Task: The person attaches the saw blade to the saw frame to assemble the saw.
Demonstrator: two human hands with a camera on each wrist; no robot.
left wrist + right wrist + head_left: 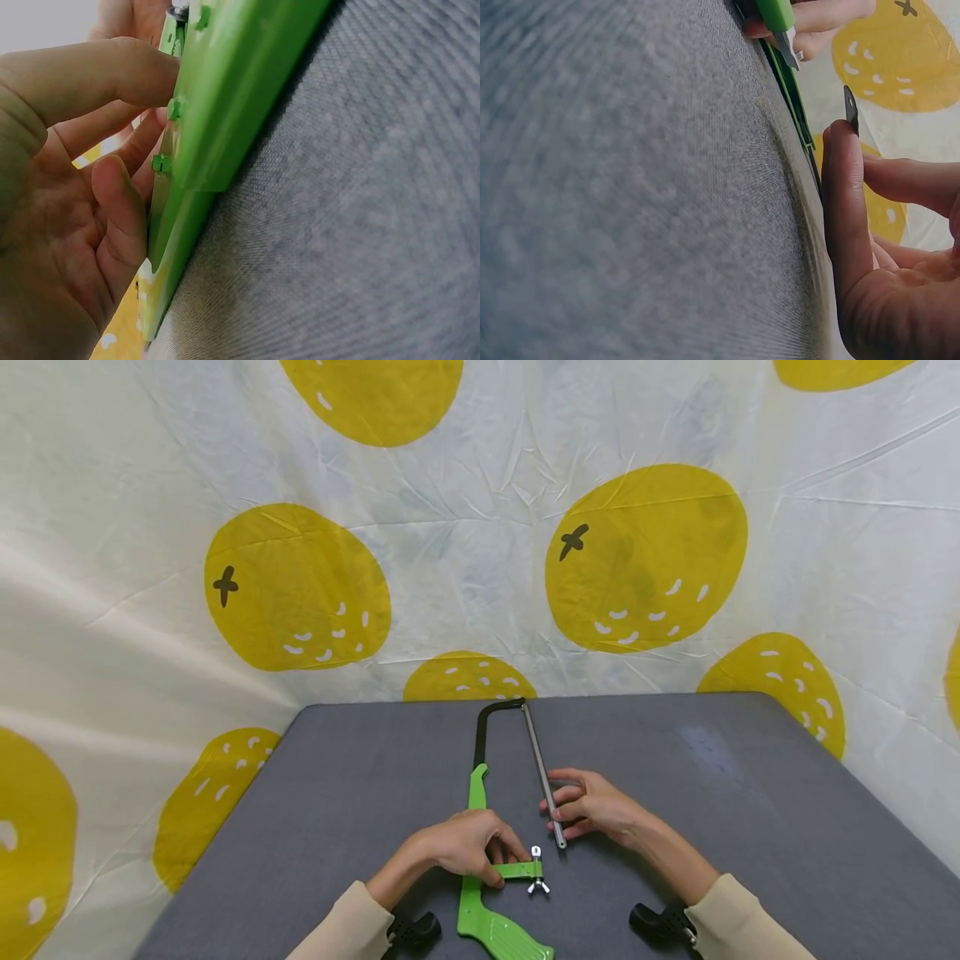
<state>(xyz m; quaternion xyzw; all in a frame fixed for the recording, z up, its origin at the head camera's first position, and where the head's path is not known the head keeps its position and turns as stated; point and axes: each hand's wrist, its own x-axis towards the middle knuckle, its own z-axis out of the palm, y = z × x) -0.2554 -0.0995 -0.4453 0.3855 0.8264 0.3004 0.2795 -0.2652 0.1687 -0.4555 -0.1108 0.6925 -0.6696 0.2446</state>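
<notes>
The saw frame (477, 789) lay on the gray tabletop (375, 768), its green handle toward the near edge and its black tip by the middle of the far edge. The left hand (468, 845), fingers bent, gripped the frame by its short green arm, which carried a wing nut (538, 887) at its end. The right hand (603, 812), partly curled, pinched the blade (537, 756) between thumb and fingers. The blade's far end met the black tip; its near end stood apart from the wing nut. Patterned cloth (465, 585) hung beyond the far edge.
</notes>
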